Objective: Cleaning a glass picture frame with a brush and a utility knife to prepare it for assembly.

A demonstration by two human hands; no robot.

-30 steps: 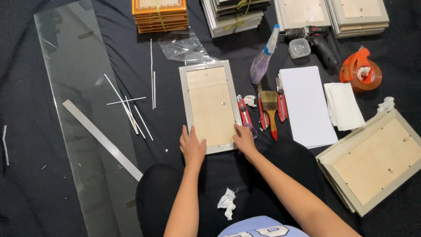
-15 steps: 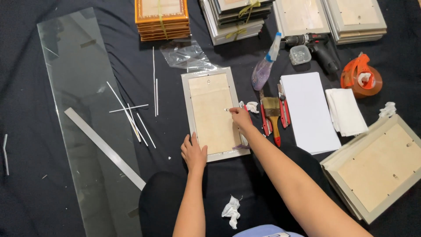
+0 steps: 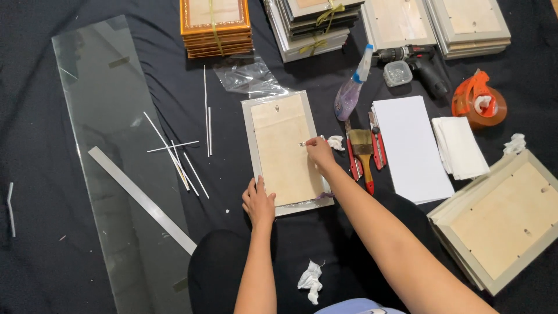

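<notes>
The frame (image 3: 288, 152) lies face down, its flat brown backing matte inside a pale rim. My left hand (image 3: 259, 202) presses flat on its lower corner; my right hand (image 3: 319, 149) pinches a small metal clip (image 3: 303, 143).

Grey picture frame (image 3: 287, 152) face-down, backing board apparently fitted.

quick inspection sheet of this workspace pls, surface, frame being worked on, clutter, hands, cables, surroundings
surface: black cloth covering the floor.
job's things: picture frame lying face down, wooden backing up.
clutter: glass sheet with metal ruler across it, thin white strips, spray bottle, paintbrush, white paper, tape dispenser, drill.
hands: left hand rests on the frame's lower left edge; right hand pinches at a small metal tab on its right side.
cables: nothing seen.
surroundings: frame stacks along the top, another frame lower right.
</notes>
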